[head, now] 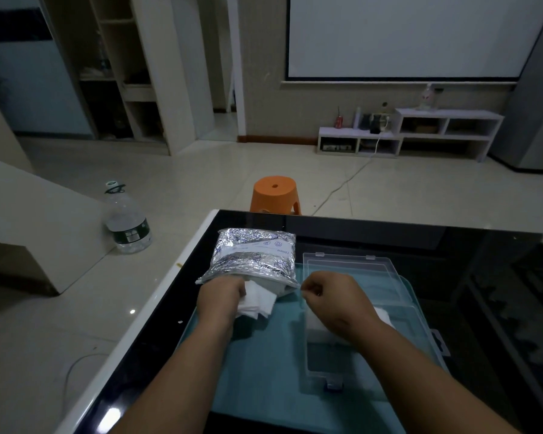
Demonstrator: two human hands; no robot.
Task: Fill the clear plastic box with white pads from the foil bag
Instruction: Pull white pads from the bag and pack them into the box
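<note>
- The foil bag (254, 255) is crinkled silver with a printed leaf pattern and a white label. It lies on the black table (389, 236), its open mouth facing the person.
- The left hand (220, 296) has its fingers curled round a bunch of soft, crumpled white pads (261, 303) at the mouth.
- The right hand (333, 296) pinches the bag's near corner.
- The clear plastic box (326, 361) lies open on a teal mat (257, 364), just right of the bag.

Crinkled foil bag (254, 255) lies open-mouthed, white pads (259, 300) spilling out; clear plastic box (355, 327) (lid open) beside it holds one pad.
</note>
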